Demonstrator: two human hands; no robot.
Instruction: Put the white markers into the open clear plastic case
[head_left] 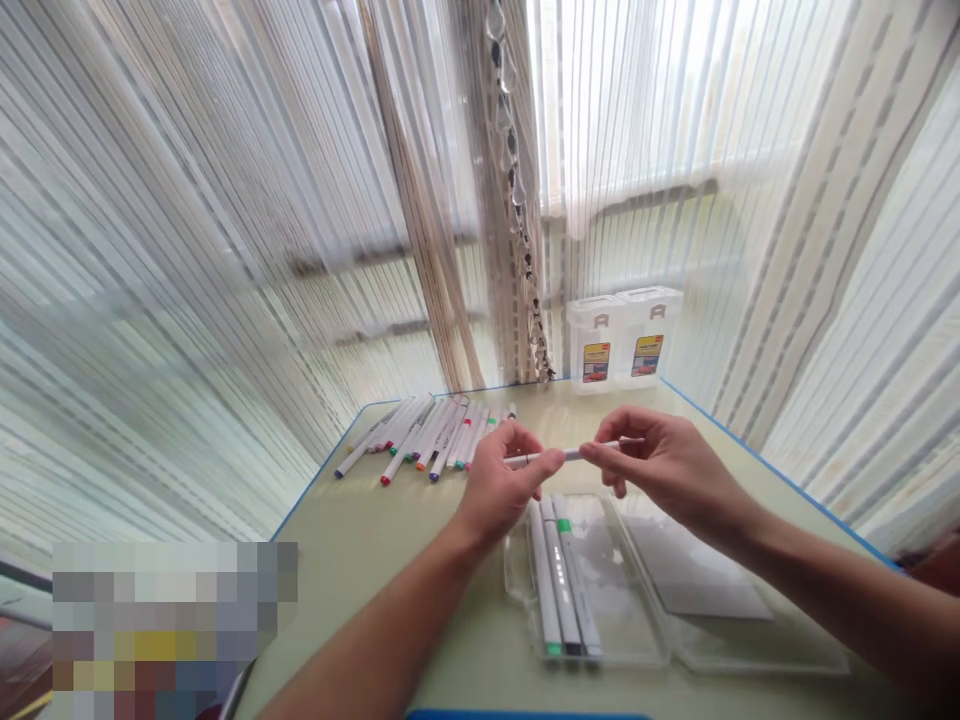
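Note:
A white marker (572, 454) is held level between my two hands, above the far edge of an opened clear plastic case (630, 600). My left hand (511, 465) pinches its left end between thumb and fingers. At the other end, the fingers of my right hand (651, 450) are closed on the same marker. Below them, three white markers (561, 580) lie side by side along the left of the case, with green and dark ends toward me. The case's lid half, to the right, has a grey sheet (697, 565) in it.
Several white markers (420, 435) with coloured ends lie in a loose row at the table's back left. Two clear lidded boxes (626, 340) with labels stand at the back edge. Beyond the blue-edged table (337, 560) hang string curtains (247, 200) and a bead strand (517, 190).

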